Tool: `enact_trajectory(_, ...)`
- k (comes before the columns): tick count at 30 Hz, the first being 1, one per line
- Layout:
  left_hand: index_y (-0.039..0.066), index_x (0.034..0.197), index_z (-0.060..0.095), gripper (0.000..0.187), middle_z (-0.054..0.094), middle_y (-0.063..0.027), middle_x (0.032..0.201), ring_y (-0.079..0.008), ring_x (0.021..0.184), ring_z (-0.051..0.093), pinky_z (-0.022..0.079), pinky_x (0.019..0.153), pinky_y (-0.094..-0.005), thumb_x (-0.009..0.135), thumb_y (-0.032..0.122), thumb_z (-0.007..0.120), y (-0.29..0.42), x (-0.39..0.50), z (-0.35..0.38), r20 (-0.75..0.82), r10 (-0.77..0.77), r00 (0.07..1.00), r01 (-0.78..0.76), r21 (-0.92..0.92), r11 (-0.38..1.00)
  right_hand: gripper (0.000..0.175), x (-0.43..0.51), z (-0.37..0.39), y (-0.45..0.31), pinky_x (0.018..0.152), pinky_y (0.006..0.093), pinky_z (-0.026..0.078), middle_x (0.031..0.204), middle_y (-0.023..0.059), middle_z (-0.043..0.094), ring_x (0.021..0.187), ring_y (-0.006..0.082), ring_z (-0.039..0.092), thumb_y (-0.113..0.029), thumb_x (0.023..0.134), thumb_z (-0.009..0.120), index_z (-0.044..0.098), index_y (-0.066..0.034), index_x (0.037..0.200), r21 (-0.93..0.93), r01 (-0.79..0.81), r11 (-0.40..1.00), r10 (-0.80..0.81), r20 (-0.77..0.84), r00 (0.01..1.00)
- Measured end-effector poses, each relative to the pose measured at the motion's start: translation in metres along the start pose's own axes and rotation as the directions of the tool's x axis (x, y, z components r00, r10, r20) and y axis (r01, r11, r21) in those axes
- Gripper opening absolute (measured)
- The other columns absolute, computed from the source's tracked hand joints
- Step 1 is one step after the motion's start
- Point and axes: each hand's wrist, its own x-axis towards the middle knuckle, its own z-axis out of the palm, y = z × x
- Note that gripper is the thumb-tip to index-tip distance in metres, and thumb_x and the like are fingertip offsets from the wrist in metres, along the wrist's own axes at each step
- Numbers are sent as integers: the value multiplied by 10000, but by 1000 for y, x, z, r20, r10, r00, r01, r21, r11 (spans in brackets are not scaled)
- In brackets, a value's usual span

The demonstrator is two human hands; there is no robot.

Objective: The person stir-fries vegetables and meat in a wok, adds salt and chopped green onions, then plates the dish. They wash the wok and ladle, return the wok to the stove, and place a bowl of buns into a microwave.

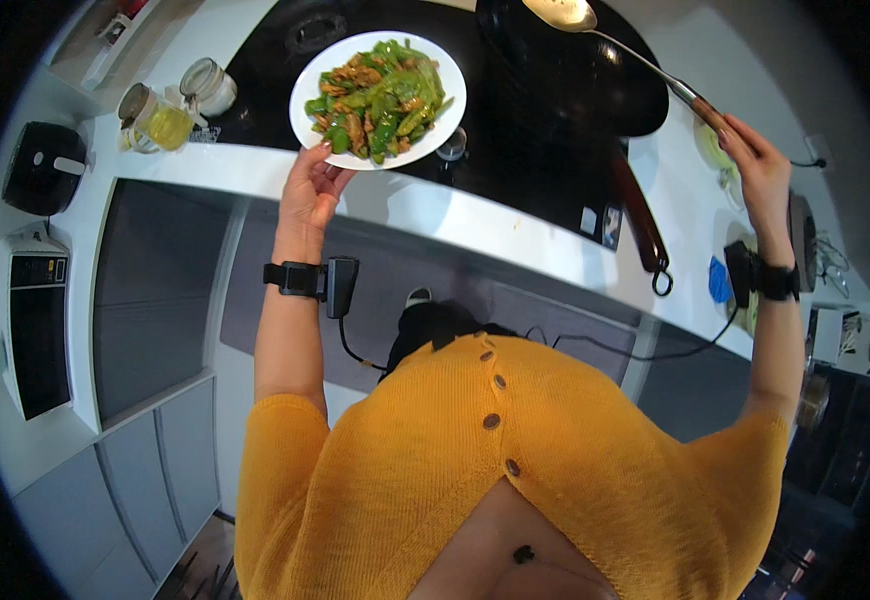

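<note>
My left hand (315,180) grips the near rim of a white plate (452,75), holding it over the left part of a black glass cooktop (506,184). Stir-fried green peppers with browned pieces, possibly meat, (379,101) lie heaped on the plate. My right hand (761,169) is closed around the wooden handle of a metal cooking ladle (634,56). The ladle's bowl hangs over a dark wok (577,82), near the top edge of the view. Toward me points the wok's reddish-brown handle (641,210), reaching past the counter's front edge.
An oil jug (161,124) and a glass jar of white grains (210,88) stand left of the cooktop. Farther left are a black air fryer (45,169) and a microwave oven (39,322). A blue item (718,280) lies at right. A cable (630,352) trails from my right wrist.
</note>
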Motion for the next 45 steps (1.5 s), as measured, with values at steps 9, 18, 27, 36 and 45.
enact_trajectory(9,-18,1182,460,420,541,-135,1204,-262,1114,531,448,965,-416,785,15,593,4,-42,-9,-190,131,973,-136,-17,991,347,123,153,82,639,194,455,962,70,660,731,59,557,-254,873,596,594,-58,1160,340,-333,879,188,395,899)
enact_trajectory(18,-34,1200,432,444,527,-156,1207,-259,1095,544,469,950,-407,786,32,578,-3,-71,-9,-426,34,904,-80,-91,993,287,145,192,30,640,248,504,1013,92,648,755,126,595,-267,888,540,614,-48,1057,522,-534,665,77,663,744)
enact_trajectory(27,7,1216,456,449,547,-127,1181,-226,1065,558,482,913,-360,788,53,587,-30,-66,20,-163,-248,955,257,35,966,275,-24,193,-55,656,294,556,950,157,640,796,188,640,-128,900,515,560,31,1118,481,-855,195,-4,872,489)
enact_trajectory(36,8,1171,516,349,591,-113,1121,-207,978,605,544,816,-370,824,-15,547,-24,-22,52,141,-412,900,401,102,910,262,-46,158,-98,723,396,569,979,205,619,854,269,650,-66,882,463,518,133,1043,583,-810,54,262,775,575)
enact_trajectory(45,62,1355,347,550,546,-115,1166,-244,1005,580,515,850,-431,882,211,585,-24,19,106,315,-461,830,425,179,887,236,-42,161,-69,681,340,549,940,195,609,782,225,640,-48,843,464,538,146,955,789,-614,12,513,522,681)
